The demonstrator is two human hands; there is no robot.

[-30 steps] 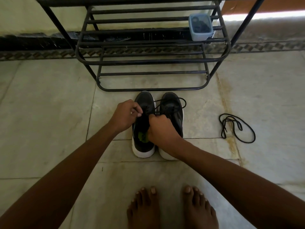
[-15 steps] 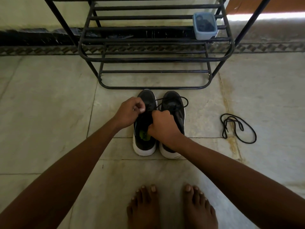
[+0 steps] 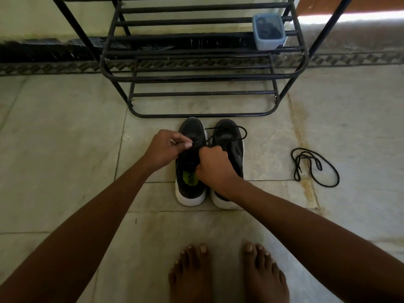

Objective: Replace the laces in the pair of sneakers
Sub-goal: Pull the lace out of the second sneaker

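Two black sneakers with white soles stand side by side on the floor, toes toward a rack: the left sneaker [image 3: 190,189] with a green insole mark and the right sneaker [image 3: 232,147]. My left hand [image 3: 166,149] pinches a black lace end over the left sneaker's eyelets. My right hand [image 3: 215,169] is curled round the other part of that black lace [image 3: 229,130], which loops over the right sneaker's toe. A second, loose black lace [image 3: 314,167] lies coiled on the floor to the right.
A black metal shoe rack [image 3: 203,77] stands just beyond the sneakers, with a small blue container [image 3: 268,31] on a shelf at its right. My bare feet [image 3: 227,274] are on the pale tiled floor [image 3: 65,149] below the sneakers.
Both hands have shifted slightly toward the toes of the left sneaker while working the lace. The sneakers and the loose lace have stayed in place.
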